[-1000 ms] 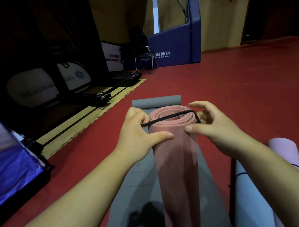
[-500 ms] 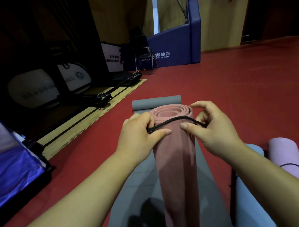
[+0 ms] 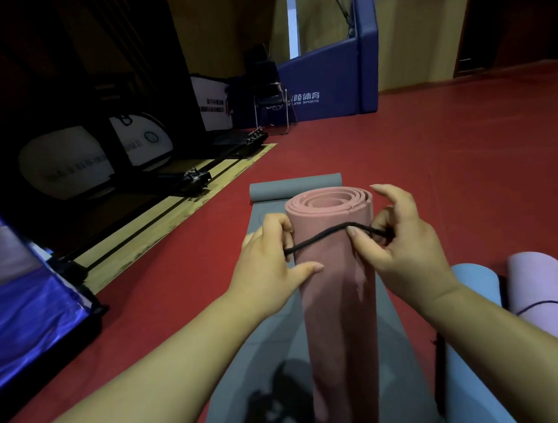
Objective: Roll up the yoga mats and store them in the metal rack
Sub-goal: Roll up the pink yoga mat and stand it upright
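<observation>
Pinching thin black elastic cord [image 3: 323, 236] with left hand [image 3: 267, 266] and right hand [image 3: 400, 247], both clamped on it, stretching it over rolled pink foam yoga mat [image 3: 336, 298] lying between the hands, atop unrolled grey mat [image 3: 276, 333].

Your left hand [image 3: 270, 259] and right hand [image 3: 400, 244] each pinch a black cord [image 3: 320, 238] stretched across the rolled pink mat [image 3: 335, 288], just below its spiral end. Your left thumb lies against the roll. The pink mat rests lengthwise on a flat grey mat [image 3: 277, 339] whose far end is curled. To your right, a blue rolled mat [image 3: 476, 362] and a lilac rolled mat [image 3: 543, 283] lie side by side on the red floor [image 3: 428, 156].
</observation>
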`<act>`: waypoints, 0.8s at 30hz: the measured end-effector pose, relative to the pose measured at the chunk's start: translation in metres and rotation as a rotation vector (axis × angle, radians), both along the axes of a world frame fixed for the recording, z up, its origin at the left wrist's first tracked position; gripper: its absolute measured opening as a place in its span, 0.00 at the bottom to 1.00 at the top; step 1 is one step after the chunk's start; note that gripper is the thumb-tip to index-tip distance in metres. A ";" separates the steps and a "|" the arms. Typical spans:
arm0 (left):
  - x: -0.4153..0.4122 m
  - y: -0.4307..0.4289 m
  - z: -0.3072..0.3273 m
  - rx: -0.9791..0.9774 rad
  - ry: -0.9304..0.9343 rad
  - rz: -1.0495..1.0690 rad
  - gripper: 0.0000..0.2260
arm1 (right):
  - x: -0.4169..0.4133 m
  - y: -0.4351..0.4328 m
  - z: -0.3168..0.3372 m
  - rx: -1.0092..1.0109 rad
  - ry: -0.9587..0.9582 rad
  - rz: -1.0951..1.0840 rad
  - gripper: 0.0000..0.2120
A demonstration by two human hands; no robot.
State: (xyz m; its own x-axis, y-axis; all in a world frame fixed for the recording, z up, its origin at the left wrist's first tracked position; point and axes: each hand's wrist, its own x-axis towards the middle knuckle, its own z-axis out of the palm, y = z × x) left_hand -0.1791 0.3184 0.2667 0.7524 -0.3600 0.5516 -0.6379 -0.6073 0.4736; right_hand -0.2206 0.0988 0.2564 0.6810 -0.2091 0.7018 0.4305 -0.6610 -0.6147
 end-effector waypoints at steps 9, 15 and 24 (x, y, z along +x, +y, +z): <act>0.008 0.005 -0.034 -0.015 0.309 -0.046 0.52 | 0.006 -0.010 -0.030 0.121 0.220 0.044 0.49; 0.014 0.003 -0.069 0.059 0.456 -0.071 0.65 | 0.006 -0.016 -0.063 0.144 0.493 0.071 0.57; 0.012 0.012 -0.099 0.148 0.519 -0.063 0.66 | 0.002 -0.011 -0.107 0.222 0.737 0.037 0.65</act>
